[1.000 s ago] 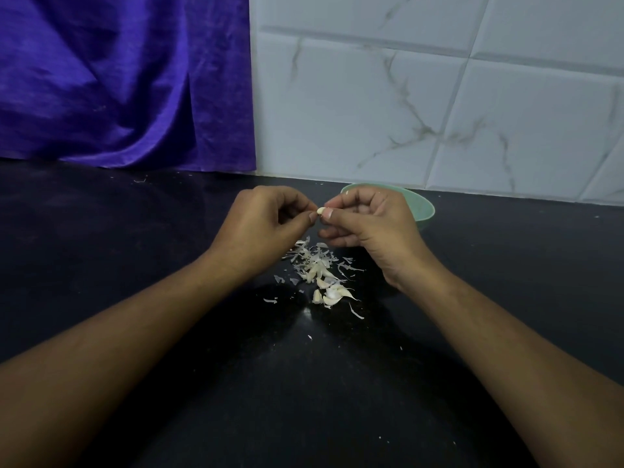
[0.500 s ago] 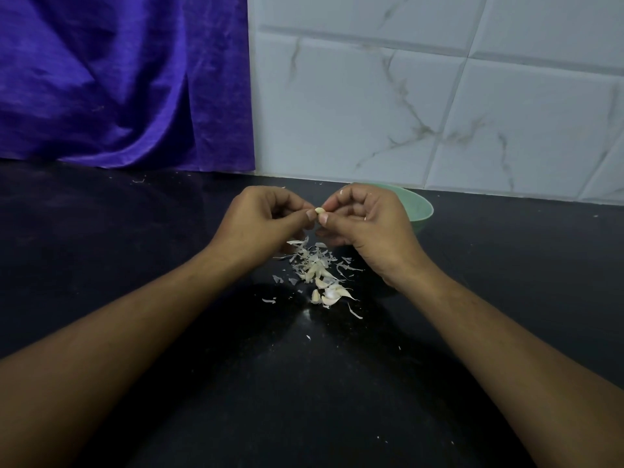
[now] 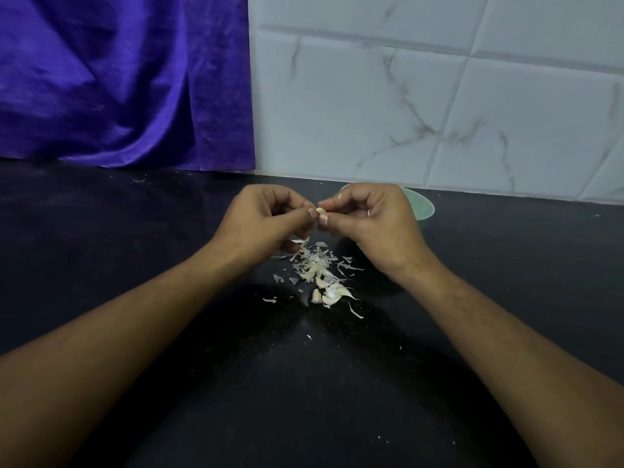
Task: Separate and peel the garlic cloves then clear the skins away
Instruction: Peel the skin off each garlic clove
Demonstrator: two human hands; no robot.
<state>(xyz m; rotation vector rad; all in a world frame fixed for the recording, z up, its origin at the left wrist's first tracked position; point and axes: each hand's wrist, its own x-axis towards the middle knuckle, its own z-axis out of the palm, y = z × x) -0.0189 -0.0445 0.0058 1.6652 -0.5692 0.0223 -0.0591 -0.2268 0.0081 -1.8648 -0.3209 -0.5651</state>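
Both hands, left [image 3: 256,224] and right [image 3: 374,224], pinching one garlic clove [image 3: 320,210], skins [image 3: 315,265] beneath, green bowl [image 3: 423,207] behind

Dim, cool light. Dark countertop [image 3: 135,265] swallows detail; soft forearm shadows at centre. Tiled wall [image 3: 405,113] brightest. Wide-angle bowing at edges.

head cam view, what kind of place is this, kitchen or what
Most likely a home kitchen counter: a dark stone-like worktop runs up to a marble-look tiled wall, with a green bowl at the back and garlic skins piled below the hands. A purple cloth hangs at left.
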